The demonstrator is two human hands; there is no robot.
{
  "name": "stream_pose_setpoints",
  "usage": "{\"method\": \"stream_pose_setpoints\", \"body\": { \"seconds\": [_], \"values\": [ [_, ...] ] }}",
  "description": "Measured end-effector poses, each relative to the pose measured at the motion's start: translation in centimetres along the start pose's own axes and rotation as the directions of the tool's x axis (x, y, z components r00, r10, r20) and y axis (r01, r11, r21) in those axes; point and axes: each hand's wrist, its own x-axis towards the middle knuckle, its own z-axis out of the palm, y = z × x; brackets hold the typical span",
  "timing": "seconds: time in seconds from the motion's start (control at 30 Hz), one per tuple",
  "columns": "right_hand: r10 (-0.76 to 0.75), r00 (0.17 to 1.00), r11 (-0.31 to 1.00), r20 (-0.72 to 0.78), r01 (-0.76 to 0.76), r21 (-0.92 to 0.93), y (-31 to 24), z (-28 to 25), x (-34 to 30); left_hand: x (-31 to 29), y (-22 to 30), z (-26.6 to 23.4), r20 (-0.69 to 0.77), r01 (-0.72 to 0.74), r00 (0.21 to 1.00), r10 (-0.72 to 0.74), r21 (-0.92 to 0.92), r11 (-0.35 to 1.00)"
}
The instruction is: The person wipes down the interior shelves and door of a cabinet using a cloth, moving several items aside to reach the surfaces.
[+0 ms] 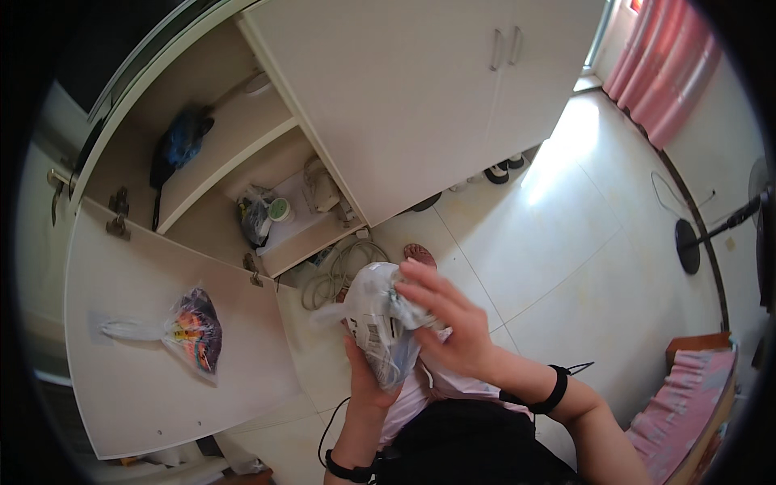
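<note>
In front of my body is a clear plastic bag with a white, printed package and something bluish inside; the exact contents are hard to make out. My left hand supports the bag from below and from its left side, the thumb up along it. Across the bag's upper right side lies my right hand, slightly blurred, its fingers stretched out and its thumb apart. Crumpled plastic shows between that thumb and the fingers, against the palm side.
A white cabinet stands ahead, its lower-left door swung out, with a colourful bagged item attached. Inside, a shelf holds a bag and a round tub. Coiled cable lies on the floor; a fan stands right.
</note>
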Motion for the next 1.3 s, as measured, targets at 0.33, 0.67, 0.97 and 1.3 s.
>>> {"method": "stream_pose_setpoints", "body": {
  "seconds": [0.33, 0.67, 0.97, 1.3],
  "values": [
    [-0.403, 0.846, 0.91, 0.35, 0.327, 0.256, -1.6, -0.6, -8.3, 1.1, -0.8, -0.8, 0.051, 0.062, 0.997, -0.061, -0.021, 0.998],
    [-0.328, 0.939, 0.944, 0.099, 0.326, 0.043, -1.8, -0.9, -6.7, -2.2, -0.6, -0.9, -0.037, -0.033, 0.999, 0.036, 0.076, 0.997],
    [-0.385, 0.866, 0.852, 0.319, 0.466, -0.237, -5.5, -3.2, -5.3, -3.4, -0.2, -3.9, 0.004, -0.081, 0.991, 0.131, 0.803, 0.59],
    [0.024, 1.0, 0.973, 0.015, -0.02, -0.232, -3.3, -4.5, -4.9, -5.6, 0.8, -1.9, 0.166, -0.193, 0.98, 0.112, 0.927, 0.321]
  ]
}}
